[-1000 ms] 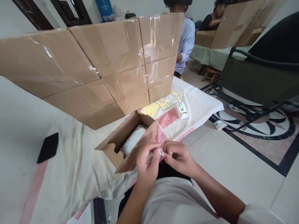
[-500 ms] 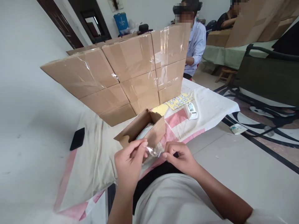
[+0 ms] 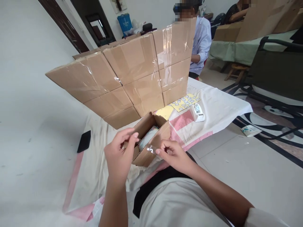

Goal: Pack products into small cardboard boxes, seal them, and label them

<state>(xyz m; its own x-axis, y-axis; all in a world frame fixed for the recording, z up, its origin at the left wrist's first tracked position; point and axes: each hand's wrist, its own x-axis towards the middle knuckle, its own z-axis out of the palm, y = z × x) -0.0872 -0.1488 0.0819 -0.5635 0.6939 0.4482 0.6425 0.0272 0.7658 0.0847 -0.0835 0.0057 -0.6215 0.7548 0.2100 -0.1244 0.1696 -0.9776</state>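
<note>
A small piece of clear plastic [image 3: 151, 149], like a strip of film or a little bag, sticks out from the pinched thumb and finger of my right hand [image 3: 174, 155]. My left hand [image 3: 119, 151] is closed in a pinch over the near left end of an open cardboard box [image 3: 163, 133]; whether anything is in its fingertips is too small to make out. Inside the box lies a pale plastic-wrapped packet [image 3: 149, 137], partly hidden by the box wall. The clear plastic is in front of the box's near side.
A wall of taped cardboard boxes [image 3: 142, 91] stands behind. A black phone [image 3: 84, 141] lies left; yellow sheets [image 3: 186, 102] and a small white device [image 3: 198, 113] lie right on the cloth-covered table [image 3: 220, 101]. A person [image 3: 201, 41] sits beyond.
My hands have come apart: the left moved left and off the clear plastic, which stays in my right hand. The right hand shifted slightly left. The view has turned a little.
</note>
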